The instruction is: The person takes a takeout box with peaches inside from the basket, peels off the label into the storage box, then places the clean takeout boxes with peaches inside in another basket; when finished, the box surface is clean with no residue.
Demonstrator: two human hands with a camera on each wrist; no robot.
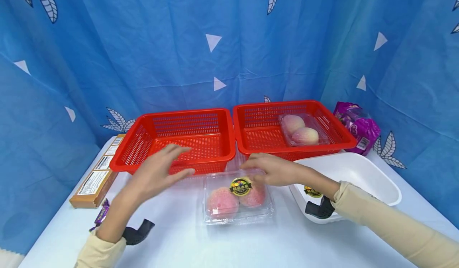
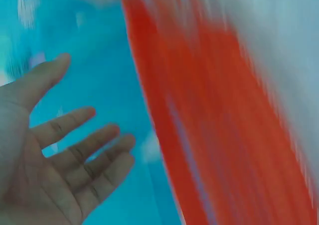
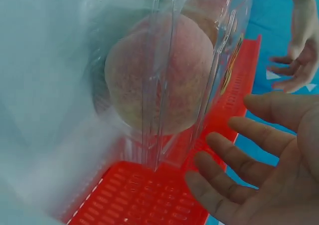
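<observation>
A clear plastic clamshell box (image 1: pixel 222 205) with two pink peaches and a round black-and-gold label (image 1: pixel 240 186) sits on the white table, in front of the gap between two red baskets. My right hand (image 1: pixel 269 168) hovers over the box's back right corner; in the right wrist view its fingers (image 3: pixel 239 157) are spread, with nothing between them. Before the left red basket (image 1: pixel 201 167), my left hand (image 1: pixel 155 174) is held up, thumb and fingers apart and holding nothing. Its palm and loosely spread fingers (image 2: pixel 82 155) appear in the left wrist view beside the blurred basket.
The right red basket (image 1: pixel 251 140) holds another clamshell of peaches (image 1: pixel 305 135). A white tub (image 1: pixel 358 170) stands beneath my right forearm, a purple bag (image 1: pixel 358 126) behind it. On the left lie a long brown box (image 1: pixel 94 182) and a small purple wrapper (image 1: pixel 102 212).
</observation>
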